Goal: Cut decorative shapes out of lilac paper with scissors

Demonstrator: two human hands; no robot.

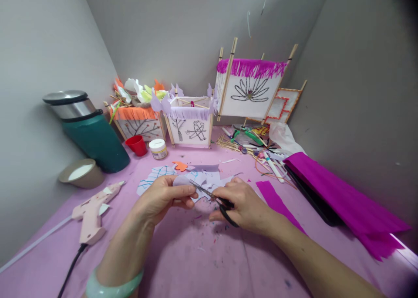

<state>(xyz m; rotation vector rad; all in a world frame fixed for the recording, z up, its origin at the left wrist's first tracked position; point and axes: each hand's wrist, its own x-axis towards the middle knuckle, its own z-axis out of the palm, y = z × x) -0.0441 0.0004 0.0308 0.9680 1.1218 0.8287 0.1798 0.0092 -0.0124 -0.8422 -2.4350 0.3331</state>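
Observation:
My left hand (170,193) pinches a piece of pale lilac paper (183,180) between thumb and fingers. In my right hand (241,204) are scissors (227,215) with black handles. Their blades point left and meet the lilac paper beside my left thumb. More lilac paper scraps (212,177) lie just behind both hands, with an orange paper cutout (180,166) and a paper with blue lines (156,178) to the left.
A pink glue gun (94,213), teal tumbler (98,137), beige bowl (81,174), red cup (136,146) and white jar (158,149) stand left. Decorated lanterns (189,126) are behind. Sticks and markers (273,167) and magenta paper (339,198) lie right.

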